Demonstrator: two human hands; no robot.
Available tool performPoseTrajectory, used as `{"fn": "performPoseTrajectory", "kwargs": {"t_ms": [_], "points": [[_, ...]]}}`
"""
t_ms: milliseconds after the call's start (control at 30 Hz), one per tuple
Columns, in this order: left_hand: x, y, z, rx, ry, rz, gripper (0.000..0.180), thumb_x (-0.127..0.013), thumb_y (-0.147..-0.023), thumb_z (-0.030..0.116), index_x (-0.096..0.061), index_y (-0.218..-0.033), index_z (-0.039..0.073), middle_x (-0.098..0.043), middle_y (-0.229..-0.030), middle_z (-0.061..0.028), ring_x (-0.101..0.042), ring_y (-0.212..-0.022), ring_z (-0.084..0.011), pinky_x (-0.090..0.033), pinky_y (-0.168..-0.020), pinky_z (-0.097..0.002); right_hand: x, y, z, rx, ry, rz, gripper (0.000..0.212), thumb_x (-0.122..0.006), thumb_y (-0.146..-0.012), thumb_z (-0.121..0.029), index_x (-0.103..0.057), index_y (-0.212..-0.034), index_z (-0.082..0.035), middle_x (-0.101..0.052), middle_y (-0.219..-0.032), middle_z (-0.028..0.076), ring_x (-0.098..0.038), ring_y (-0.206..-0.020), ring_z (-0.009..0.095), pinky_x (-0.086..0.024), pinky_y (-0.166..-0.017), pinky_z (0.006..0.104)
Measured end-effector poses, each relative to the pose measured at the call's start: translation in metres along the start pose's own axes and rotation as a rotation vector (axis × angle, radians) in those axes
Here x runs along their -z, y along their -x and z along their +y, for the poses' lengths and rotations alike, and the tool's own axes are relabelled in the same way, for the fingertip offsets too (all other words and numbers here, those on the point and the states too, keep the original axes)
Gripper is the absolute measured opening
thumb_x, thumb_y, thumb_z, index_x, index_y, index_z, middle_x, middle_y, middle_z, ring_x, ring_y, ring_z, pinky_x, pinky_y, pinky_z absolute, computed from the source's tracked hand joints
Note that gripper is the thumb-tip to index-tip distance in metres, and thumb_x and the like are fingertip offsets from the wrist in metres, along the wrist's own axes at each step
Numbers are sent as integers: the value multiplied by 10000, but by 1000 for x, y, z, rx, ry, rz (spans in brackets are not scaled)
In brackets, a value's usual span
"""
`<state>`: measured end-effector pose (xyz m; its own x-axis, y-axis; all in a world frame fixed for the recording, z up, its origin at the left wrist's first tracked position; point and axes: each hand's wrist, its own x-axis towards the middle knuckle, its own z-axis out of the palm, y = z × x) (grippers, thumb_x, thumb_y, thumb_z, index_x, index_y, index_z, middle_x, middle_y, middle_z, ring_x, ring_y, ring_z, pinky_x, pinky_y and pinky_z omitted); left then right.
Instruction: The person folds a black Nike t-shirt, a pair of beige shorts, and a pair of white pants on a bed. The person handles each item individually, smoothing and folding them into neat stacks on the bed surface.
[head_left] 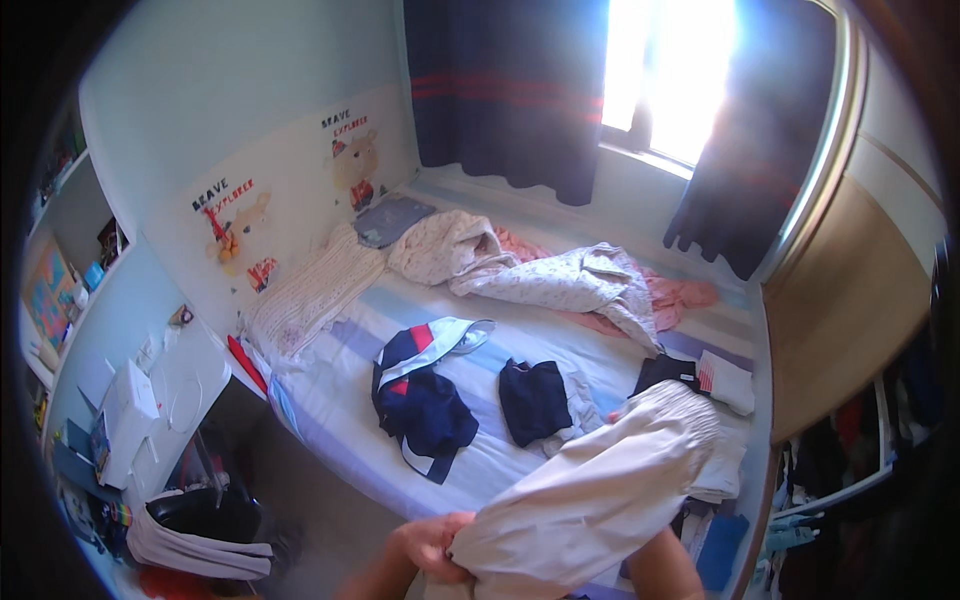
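Note:
Beige trousers (590, 480) with a gathered elastic waistband stretch across the lower right, held up over the bed. My left hand (440, 545) is closed on their lower left end, the fingers curled into the cloth. Behind the trousers my right forearm (665, 572) rises, and the fabric covers nearly all of that hand, so its fingers do not show. On the bed beyond lies a folded dark navy garment (535, 400) with pale cloth beside it. To its left sits a crumpled navy, white and red jacket (425, 395).
The bed (350, 440) has a striped sheet, a crumpled floral quilt (560, 280) and a pillow (320, 285). Folded clothes (725, 382) line its right edge, beside an open wardrobe (850, 320). A desk (190, 385) and a chair (200, 515) stand at left.

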<state>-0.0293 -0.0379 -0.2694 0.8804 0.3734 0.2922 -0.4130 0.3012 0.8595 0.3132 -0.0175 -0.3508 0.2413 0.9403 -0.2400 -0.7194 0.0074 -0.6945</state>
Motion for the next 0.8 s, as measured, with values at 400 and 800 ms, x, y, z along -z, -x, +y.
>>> {"fn": "performPoseTrajectory", "kwargs": {"t_ms": [400,800], "points": [[-11,-115,-32,-82,-1250,994,644,-732,-811,205,-451,-1367,44,-534,-1175,-94,-542,-1041,-181,-485,-840,-299,-91,78,-189,433,-203,-37,229,-621,-886,-205,-555,-1055,-65,-617,-985,90,-623,-836,241,-527,-734,378],[-159,-147,-96,-135,-900,855,865,-760,-766,174,-223,-1425,13,-428,-1323,-180,-466,-1222,-294,-382,-1025,-412,-142,115,-108,628,-43,-363,200,-579,-913,-166,-512,-1069,-59,-616,-926,72,-624,-791,147,-526,-679,264]]}}
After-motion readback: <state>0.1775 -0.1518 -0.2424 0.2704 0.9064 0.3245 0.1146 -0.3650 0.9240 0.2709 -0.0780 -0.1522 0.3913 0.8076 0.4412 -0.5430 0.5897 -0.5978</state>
